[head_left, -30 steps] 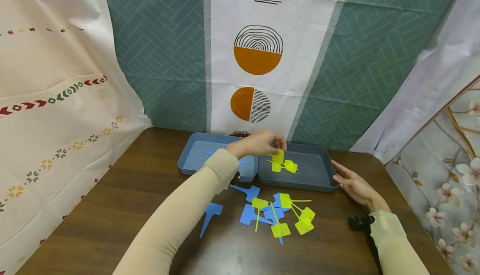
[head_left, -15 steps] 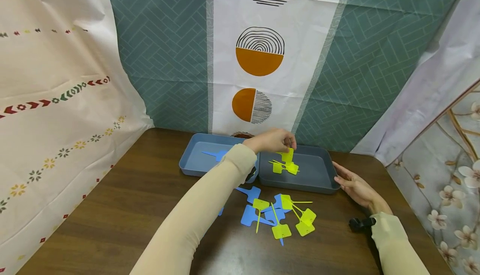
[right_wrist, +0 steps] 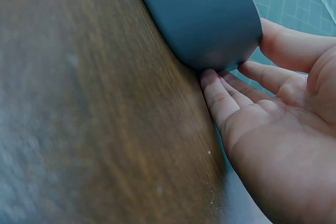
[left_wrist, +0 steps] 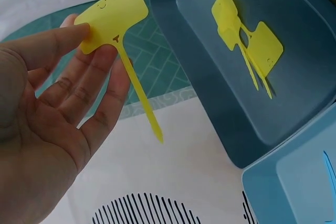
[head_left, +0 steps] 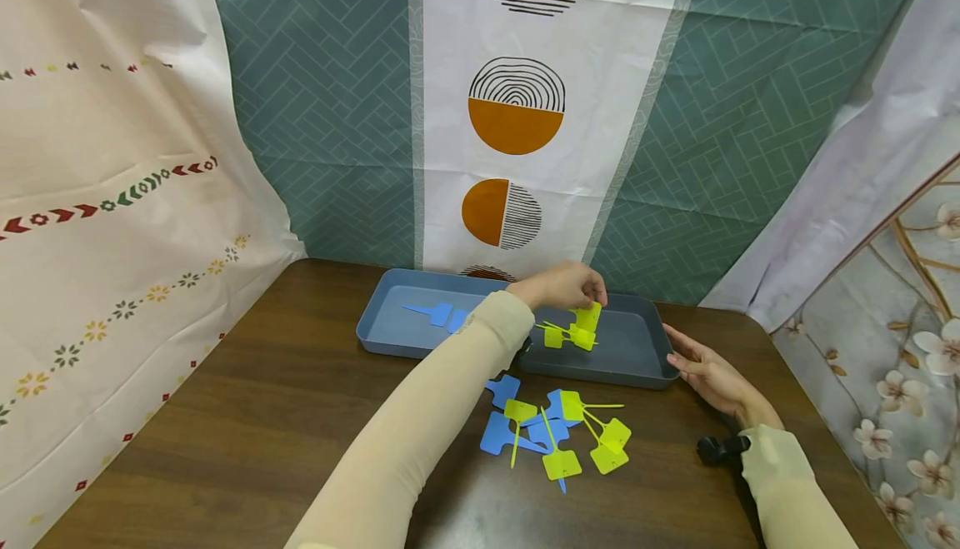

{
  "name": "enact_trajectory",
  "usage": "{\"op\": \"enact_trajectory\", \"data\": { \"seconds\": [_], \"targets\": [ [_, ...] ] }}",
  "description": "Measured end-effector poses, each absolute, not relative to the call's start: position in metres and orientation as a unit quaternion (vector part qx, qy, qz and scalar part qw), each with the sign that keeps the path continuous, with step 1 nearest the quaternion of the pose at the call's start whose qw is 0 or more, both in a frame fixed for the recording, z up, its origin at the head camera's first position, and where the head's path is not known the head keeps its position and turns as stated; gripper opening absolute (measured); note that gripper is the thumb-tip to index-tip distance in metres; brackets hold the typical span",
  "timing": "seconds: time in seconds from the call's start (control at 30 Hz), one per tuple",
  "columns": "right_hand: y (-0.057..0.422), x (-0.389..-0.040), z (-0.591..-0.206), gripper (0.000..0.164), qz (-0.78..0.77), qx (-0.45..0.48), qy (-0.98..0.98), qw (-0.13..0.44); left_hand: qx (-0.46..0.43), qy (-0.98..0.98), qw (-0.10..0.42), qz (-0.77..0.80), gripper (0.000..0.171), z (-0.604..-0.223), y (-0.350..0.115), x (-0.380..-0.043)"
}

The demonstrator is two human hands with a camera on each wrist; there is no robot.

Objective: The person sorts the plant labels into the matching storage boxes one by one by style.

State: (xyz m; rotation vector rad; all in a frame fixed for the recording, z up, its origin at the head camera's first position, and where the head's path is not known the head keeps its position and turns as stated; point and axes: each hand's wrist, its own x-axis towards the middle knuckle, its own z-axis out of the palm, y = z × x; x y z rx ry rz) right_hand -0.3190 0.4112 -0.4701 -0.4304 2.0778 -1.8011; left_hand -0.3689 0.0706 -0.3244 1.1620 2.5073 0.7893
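Observation:
My left hand [head_left: 564,285] pinches a yellow T-shaped plant label [left_wrist: 113,15] by its wide head, thumb on one face and fingers behind. Its pointed stem hangs down, free of the tray, in the left wrist view. Below the hand, several yellow plant labels [left_wrist: 265,48] lie in the dark grey tray [head_left: 633,341]. At that tray's right end, my right hand [head_left: 708,372] rests its thumb and fingertips against the outer wall and lower corner; the right wrist view shows the fingers [right_wrist: 220,98] nearly straight there.
A blue-grey tray [head_left: 390,328] adjoins on the left, holding blue plant labels [head_left: 431,311], partly hidden by the left arm. In front, blue labels [head_left: 497,434] and yellow labels [head_left: 562,464] lie overlapping on the wooden table [head_left: 247,416]. Curtain cloth [head_left: 337,116] hangs directly behind.
My left hand has moved a little to the right over the dark grey tray with the yellow plant label. The right hand stays at the tray's end.

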Motion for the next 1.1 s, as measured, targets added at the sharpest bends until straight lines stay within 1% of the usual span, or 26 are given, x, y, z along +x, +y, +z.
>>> {"op": "enact_trajectory", "data": {
  "seconds": [0.23, 0.43, 0.73, 1.1],
  "targets": [
    [0.409, -0.318, -0.470, 0.073, -0.636, -0.152, 0.735, 0.178, 0.379, 0.874, 0.154, 0.260, 0.022, -0.331, 0.071, -0.370],
    [0.410, -0.318, -0.470, 0.073, -0.638, -0.151, 0.733, 0.178, 0.374, 0.876, 0.160, 0.260, 0.025, -0.332, 0.070, -0.370],
    [0.413, -0.319, -0.472, 0.072, -0.639, -0.148, 0.734, 0.178, 0.380, 0.872, 0.160, 0.264, 0.025, -0.338, 0.062, -0.370],
    [0.412, -0.320, -0.473, 0.073, -0.642, -0.147, 0.732, 0.177, 0.395, 0.861, 0.143, 0.286, 0.024, -0.348, 0.031, -0.371]
  ]
}}
